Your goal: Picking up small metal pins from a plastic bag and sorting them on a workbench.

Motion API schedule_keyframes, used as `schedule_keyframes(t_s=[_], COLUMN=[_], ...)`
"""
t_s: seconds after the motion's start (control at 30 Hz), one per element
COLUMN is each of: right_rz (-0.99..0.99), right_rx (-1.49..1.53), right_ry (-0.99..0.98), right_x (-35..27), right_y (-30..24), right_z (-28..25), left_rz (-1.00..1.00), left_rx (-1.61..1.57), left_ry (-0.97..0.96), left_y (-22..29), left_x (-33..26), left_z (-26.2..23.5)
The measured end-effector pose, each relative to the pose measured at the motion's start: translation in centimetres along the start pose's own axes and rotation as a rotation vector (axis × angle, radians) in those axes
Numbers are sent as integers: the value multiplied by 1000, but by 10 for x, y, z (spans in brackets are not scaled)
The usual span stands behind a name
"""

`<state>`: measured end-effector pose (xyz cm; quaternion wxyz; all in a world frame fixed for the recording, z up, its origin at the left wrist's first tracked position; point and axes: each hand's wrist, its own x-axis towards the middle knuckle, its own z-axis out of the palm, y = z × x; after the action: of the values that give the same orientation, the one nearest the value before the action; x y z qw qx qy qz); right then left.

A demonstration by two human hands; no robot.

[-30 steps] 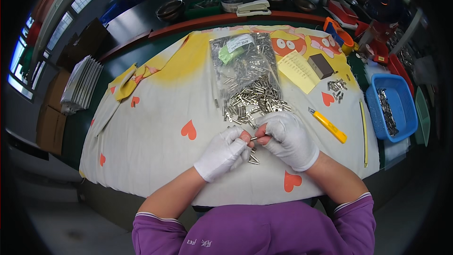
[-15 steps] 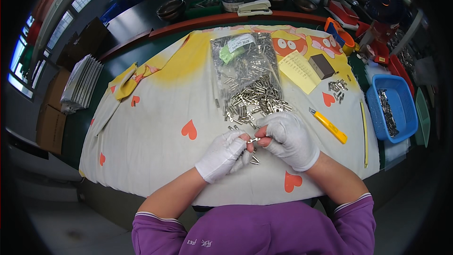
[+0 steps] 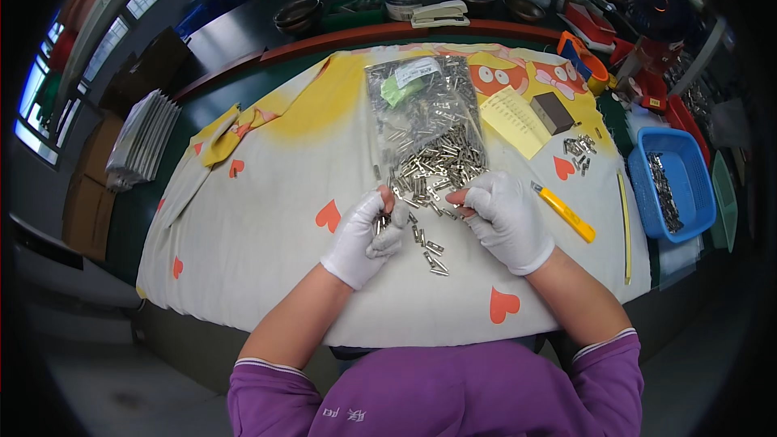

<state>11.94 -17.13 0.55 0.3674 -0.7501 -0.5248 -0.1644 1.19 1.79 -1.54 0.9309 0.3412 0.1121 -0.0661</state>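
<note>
My left hand (image 3: 364, 241), in a white glove with bare fingertips, is curled round some small metal parts (image 3: 383, 222), which show between its fingers. To the right, my gloved right hand (image 3: 503, 218) has thumb and finger pinched together at the near edge of the heap; what lies between the tips is too small to make out. A heap of small silvery metal parts (image 3: 441, 163) spills from the mouth of a clear plastic bag (image 3: 417, 109). Several loose metal parts (image 3: 435, 259) lie on the cloth between my hands.
A yellow utility knife (image 3: 569, 217), a yellow paper slip (image 3: 515, 123) and a dark block (image 3: 552, 113) lie right of the bag. A small pile of parts (image 3: 580, 147) is near them. Farther right stands a blue basket (image 3: 700, 214). Stacked white packets (image 3: 146, 142) stand left.
My hands have parted: the left went left and up a little, the right slightly right. The small metal part held between them no longer shows there.
</note>
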Motion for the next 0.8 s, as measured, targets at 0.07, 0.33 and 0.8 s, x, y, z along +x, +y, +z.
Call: schedule_keyframes(t_s=[0.07,0.33,0.8], right_rz=[-4,-37,34], right_rx=[-23,-125,108], right_ry=[-94,-380,-574], right_x=[2,22,21], right_y=[0,-21,-17], right_z=[0,20,26], left_rz=[46,149,177], left_rx=[-134,-144,-118], left_ry=[61,199,95], left_y=[3,11,9], left_x=[2,6,6], left_z=[-6,-8,-9])
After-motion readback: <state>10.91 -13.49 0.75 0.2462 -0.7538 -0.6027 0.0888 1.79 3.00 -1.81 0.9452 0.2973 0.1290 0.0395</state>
